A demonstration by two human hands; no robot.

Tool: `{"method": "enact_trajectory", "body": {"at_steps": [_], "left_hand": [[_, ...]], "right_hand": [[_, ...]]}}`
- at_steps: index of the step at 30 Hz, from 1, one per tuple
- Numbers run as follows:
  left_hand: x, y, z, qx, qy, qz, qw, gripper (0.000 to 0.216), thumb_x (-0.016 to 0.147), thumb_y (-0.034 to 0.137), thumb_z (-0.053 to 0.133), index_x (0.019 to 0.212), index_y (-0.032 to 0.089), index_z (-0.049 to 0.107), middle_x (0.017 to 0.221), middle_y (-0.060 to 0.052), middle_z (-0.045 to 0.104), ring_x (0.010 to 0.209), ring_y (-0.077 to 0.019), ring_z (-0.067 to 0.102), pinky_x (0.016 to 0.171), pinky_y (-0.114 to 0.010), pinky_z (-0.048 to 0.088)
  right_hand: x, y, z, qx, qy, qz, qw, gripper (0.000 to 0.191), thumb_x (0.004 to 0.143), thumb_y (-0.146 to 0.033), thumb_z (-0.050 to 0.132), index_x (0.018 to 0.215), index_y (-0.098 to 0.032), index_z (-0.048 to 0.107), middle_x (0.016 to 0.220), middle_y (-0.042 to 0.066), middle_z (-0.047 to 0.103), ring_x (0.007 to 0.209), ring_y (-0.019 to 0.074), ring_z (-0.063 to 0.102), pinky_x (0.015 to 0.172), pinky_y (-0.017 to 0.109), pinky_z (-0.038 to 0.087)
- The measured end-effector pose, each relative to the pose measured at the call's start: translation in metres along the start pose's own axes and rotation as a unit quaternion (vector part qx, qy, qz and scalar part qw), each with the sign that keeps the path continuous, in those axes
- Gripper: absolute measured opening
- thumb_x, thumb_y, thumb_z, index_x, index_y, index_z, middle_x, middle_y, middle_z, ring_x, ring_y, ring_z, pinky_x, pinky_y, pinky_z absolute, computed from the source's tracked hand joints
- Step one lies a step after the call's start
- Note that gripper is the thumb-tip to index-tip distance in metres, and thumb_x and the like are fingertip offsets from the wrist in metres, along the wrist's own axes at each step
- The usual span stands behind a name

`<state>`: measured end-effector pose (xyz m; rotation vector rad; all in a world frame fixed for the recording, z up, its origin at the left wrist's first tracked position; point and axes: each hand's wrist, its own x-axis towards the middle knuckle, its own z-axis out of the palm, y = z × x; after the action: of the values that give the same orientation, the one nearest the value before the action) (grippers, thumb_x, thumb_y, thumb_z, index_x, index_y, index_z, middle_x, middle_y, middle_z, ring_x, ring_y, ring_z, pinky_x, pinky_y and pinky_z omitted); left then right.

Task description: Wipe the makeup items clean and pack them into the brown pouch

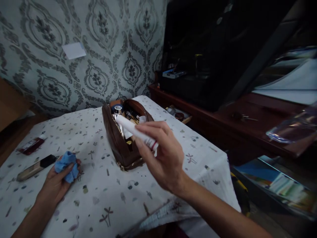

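Observation:
My right hand (162, 155) is closed round a white tube (135, 131) and holds it slanted over the mouth of an unzipped brown pouch (119, 145). The pouch stands in the middle of a table under a white patterned cloth (104, 195) and is stuffed with several cosmetic items. My left hand (58, 181) rests on the cloth to the left, its fingers bunched round a crumpled blue cloth (66, 164).
A beige tube with a black cap (34, 168) and a dark red bottle (31, 145) lie at the table's left edge. A dark wooden cabinet (223, 115) with a large black screen stands to the right. Patterned wallpaper is behind.

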<state>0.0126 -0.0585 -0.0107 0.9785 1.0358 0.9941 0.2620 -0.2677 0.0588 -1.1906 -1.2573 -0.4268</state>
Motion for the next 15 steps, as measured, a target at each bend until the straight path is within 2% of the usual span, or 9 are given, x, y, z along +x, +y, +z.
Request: {"method": "enact_trajectory", "body": {"at_steps": [2, 5, 10, 12, 15], "left_hand": [[0.001, -0.001, -0.001, 0.010, 0.000, -0.005, 1.000, 0.043, 0.051, 0.006, 0.084, 0.090, 0.019, 0.071, 0.079, -0.003, 0.074, 0.067, -0.0165, 0.069, 0.059, -0.019, 0.062], [0.002, -0.001, 0.000, 0.020, 0.000, -0.002, 1.000, 0.043, 0.051, 0.008, 0.084, 0.091, 0.019, 0.072, 0.083, -0.003, 0.074, 0.070, -0.0161, 0.069, 0.061, -0.018, 0.062], [0.000, 0.000, 0.004, 0.026, -0.002, 0.002, 1.000, 0.043, 0.050, 0.008, 0.084, 0.090, 0.018, 0.070, 0.080, -0.003, 0.073, 0.066, -0.0155, 0.067, 0.057, -0.018, 0.061], [-0.002, 0.001, 0.006, 0.026, 0.008, -0.006, 1.000, 0.044, 0.049, 0.008, 0.084, 0.089, 0.019, 0.070, 0.079, -0.003, 0.073, 0.065, -0.0158, 0.067, 0.057, -0.019, 0.061], [-0.004, 0.001, 0.007, 0.023, 0.006, -0.011, 1.000, 0.047, 0.047, 0.009, 0.085, 0.090, 0.019, 0.071, 0.080, -0.004, 0.073, 0.067, -0.0168, 0.068, 0.057, -0.020, 0.061]], "right_hand": [[0.007, 0.018, -0.010, -0.060, -0.052, -0.010, 0.997, 0.022, 0.099, -0.016, 0.055, 0.118, -0.022, 0.063, 0.111, 0.008, 0.066, 0.100, 0.0175, 0.066, 0.083, 0.031, 0.057], [0.016, 0.042, -0.007, -0.124, -0.126, -0.036, 0.984, 0.023, 0.102, -0.017, 0.046, 0.118, -0.020, 0.063, 0.110, 0.010, 0.065, 0.098, 0.0191, 0.065, 0.080, 0.032, 0.057], [0.029, 0.058, 0.009, -0.191, -0.220, -0.060, 0.955, 0.024, 0.098, -0.020, 0.058, 0.121, -0.018, 0.062, 0.120, 0.014, 0.063, 0.113, 0.0280, 0.061, 0.095, 0.046, 0.052], [0.030, 0.058, 0.007, -0.188, -0.216, -0.065, 0.956, 0.026, 0.098, -0.024, 0.060, 0.123, -0.019, 0.062, 0.122, 0.014, 0.064, 0.116, 0.0291, 0.060, 0.096, 0.048, 0.051], [0.026, 0.058, -0.002, -0.174, -0.162, -0.062, 0.969, 0.021, 0.101, -0.026, 0.054, 0.118, -0.019, 0.065, 0.120, 0.013, 0.066, 0.112, 0.0271, 0.063, 0.094, 0.046, 0.054]]}}
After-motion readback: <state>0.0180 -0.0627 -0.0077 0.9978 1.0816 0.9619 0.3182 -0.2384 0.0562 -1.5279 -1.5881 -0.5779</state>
